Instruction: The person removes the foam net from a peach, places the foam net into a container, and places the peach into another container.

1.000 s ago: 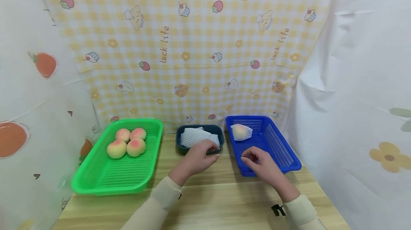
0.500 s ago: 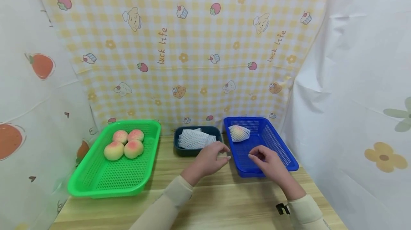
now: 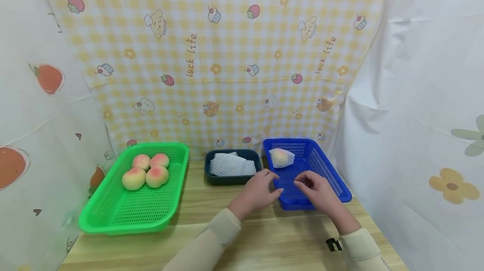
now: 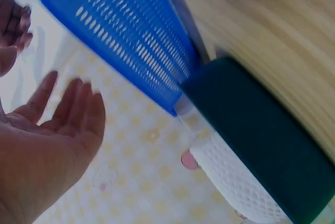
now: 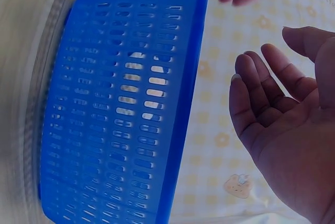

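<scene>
My left hand [image 3: 261, 191] hovers by the near-left rim of the blue basket [image 3: 280, 197], fingers relaxed and holding nothing. Over that basket's near part is my right hand [image 3: 319, 191], with loosely bent fingers and nothing between them. Both wrist views show the palms bare, the left hand [image 4: 57, 145] and the right hand [image 5: 288, 119] each apart from the basket. One peach in a white foam net [image 3: 281, 158] lies in the blue basket's far-left corner. A dark green container [image 3: 227, 182] holds white foam nets [image 3: 230, 165], just beyond my left hand.
At the left, a green basket [image 3: 128, 227] holds several peaches [image 3: 145, 171] in its far half. All the containers stand on a wooden table [image 3: 211, 220]. A checked cloth [image 3: 227, 73] hangs behind them, and white sheets [image 3: 408, 136] flank the sides.
My left hand has moved right, from in front of the dark green container to the blue basket's edge. My right hand has shifted slightly right. The peaches and nets look unmoved.
</scene>
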Tool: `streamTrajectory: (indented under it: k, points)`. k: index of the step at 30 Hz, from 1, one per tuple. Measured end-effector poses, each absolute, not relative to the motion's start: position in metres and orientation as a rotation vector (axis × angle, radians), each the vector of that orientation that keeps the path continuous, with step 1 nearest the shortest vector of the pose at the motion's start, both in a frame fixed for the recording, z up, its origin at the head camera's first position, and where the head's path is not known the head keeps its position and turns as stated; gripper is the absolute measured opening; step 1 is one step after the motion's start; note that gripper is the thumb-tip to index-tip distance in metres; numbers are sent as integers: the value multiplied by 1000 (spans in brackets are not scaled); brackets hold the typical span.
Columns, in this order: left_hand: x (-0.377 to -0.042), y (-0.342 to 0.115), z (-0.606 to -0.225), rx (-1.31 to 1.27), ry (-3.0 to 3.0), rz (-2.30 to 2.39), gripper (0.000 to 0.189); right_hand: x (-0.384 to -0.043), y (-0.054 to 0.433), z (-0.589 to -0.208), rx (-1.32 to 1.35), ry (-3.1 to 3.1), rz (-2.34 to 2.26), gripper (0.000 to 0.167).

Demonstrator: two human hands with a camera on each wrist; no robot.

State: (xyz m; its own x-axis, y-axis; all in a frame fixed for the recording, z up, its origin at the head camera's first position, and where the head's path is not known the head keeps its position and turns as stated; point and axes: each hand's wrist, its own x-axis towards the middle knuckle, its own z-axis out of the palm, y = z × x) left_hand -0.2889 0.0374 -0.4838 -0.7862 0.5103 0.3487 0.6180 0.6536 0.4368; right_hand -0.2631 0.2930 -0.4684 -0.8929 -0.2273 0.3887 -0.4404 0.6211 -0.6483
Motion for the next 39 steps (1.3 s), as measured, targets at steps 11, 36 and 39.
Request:
streamTrajectory:
  k: [11,36,39]
  points:
    - [-295,56,-512,-850,-2820,-616,64,-277,295,-459,554,-2671,1064,7]
    - [-289,56,-516,-810,-2834,-707,65,-370,268,-445,625,-2951,539,33]
    - [-288,56,-515,-818,-2828,-709,65,-384,266,-441,614,-2980,463,37]
